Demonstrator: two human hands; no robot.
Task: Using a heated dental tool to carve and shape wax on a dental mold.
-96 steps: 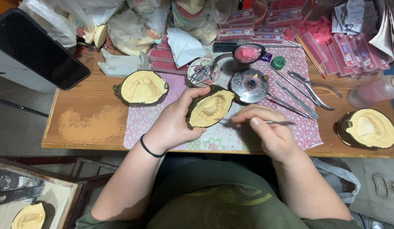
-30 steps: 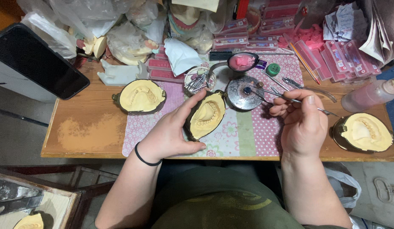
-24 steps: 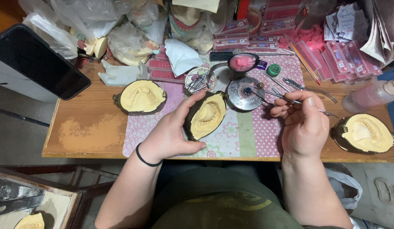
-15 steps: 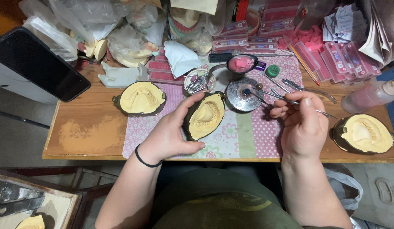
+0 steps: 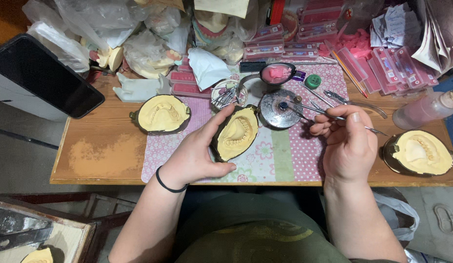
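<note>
Left hand (image 5: pixel 199 153) clasps the dental flask half (image 5: pixel 234 132) at frame centre, tilted over the patterned mat (image 5: pixel 280 156) on the worktop (image 5: pixel 104 156). Right hand (image 5: pixel 350 143) pinches a thin metal instrument (image 5: pixel 328 116), tip at the round metal dish (image 5: pixel 279 108). Flask likely heavy, rigid; plaster brittle, so grip the metal rim. Tip contact unclear.

The left hand (image 5: pixel 199 156) grips a tilted dental mould flask (image 5: pixel 234 132) near the desk (image 5: pixel 99 156) front edge, while the right hand (image 5: pixel 350 143) pinches a thin metal instrument (image 5: pixel 328 116) reaching into a round metal dish (image 5: pixel 278 108).
</note>
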